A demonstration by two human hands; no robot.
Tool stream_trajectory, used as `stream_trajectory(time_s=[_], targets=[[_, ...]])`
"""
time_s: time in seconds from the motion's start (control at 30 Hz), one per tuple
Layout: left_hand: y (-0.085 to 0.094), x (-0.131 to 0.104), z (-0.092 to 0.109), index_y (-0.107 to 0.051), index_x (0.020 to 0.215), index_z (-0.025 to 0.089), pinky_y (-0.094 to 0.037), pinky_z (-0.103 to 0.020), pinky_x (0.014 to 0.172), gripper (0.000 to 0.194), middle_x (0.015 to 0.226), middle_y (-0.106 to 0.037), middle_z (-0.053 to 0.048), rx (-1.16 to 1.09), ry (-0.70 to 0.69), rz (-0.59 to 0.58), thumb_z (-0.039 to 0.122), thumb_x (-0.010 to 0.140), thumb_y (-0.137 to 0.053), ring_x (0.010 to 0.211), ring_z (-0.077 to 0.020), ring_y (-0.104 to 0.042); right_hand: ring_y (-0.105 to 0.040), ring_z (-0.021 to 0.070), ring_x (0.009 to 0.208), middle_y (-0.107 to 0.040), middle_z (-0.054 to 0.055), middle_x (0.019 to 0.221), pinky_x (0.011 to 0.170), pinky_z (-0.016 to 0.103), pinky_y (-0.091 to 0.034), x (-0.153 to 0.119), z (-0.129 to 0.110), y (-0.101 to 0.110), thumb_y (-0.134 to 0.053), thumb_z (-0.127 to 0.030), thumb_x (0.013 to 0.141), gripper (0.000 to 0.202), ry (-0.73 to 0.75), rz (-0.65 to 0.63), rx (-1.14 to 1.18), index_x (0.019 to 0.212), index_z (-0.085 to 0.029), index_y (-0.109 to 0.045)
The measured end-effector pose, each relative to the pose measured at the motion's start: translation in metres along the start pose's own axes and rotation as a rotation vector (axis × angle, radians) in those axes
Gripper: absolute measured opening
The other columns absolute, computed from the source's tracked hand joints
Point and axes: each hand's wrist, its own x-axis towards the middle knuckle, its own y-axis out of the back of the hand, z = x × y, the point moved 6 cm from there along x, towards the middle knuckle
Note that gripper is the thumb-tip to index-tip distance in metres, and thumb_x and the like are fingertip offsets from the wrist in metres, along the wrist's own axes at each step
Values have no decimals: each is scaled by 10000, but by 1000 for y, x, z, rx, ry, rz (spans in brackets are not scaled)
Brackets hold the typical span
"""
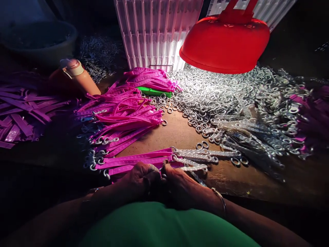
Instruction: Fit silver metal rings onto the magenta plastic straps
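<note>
At the table's front edge, my left hand [144, 176] and my right hand [180, 183] meet, fingers closed and thumbs facing each other. Between the fingertips show a bit of pink strap [160, 173] and a small silver ring [163, 176]; the lower fingers are in shadow. My left hand pinches the strap's end, and my right fingertips are on the ring. Just beyond lie pink straps [138, 160] with metal hooks [93, 166] at their left ends. White twisted strips [195, 155] touch their right ends.
A large heap of metal rings [218, 89] lies beneath a red lamp [226, 43]. More pink straps [125, 106] are piled at left, near an orange bottle [83, 79]. Clear strips [254, 137] lie at right. A ribbed translucent panel [159, 31] stands behind.
</note>
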Motion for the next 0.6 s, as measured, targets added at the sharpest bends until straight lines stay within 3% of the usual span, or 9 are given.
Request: stream_trajectory(time_s=[0.1, 0.27, 0.4, 0.6], targets=[[6, 4, -3, -518, 636, 103, -285, -200, 453, 476, 564, -450, -2, -3, -17, -33, 542, 807, -585, 493, -75, -402, -315, 81, 478, -404, -40, 610, 399, 250, -211, 6, -2, -2, -535, -223, 790, 184, -37, -128, -50, 771, -206, -353], [12, 14, -5, -526, 592, 101, -311, -217, 448, 523, 555, -485, -24, 33, -37, -11, 593, 734, -629, 481, -91, -431, -235, 78, 444, -373, -49, 526, 385, 265, -131, 16, -14, 2, -500, -131, 752, 136, 23, -158, -151, 741, -211, -391], [15, 20, -8, -510, 564, 108, -305, -215, 424, 503, 528, -471, -15, 6, 5, 31, 567, 702, -666, 454, -86, -423, -298, 101, 444, -452, -18, 545, 391, 277, -164, 18, -10, 2, -520, -112, 724, 117, -2, -199, -243, 790, -195, -470], [18, 19, -5, -537, 637, 106, -338, -220, 452, 444, 575, -515, -27, -67, 80, 87, 512, 687, -710, 492, -101, -467, -368, 110, 481, -514, 31, 660, 463, 289, -274, 17, -3, 10, -451, -132, 811, 82, 5, -210, -317, 862, -142, -514]])
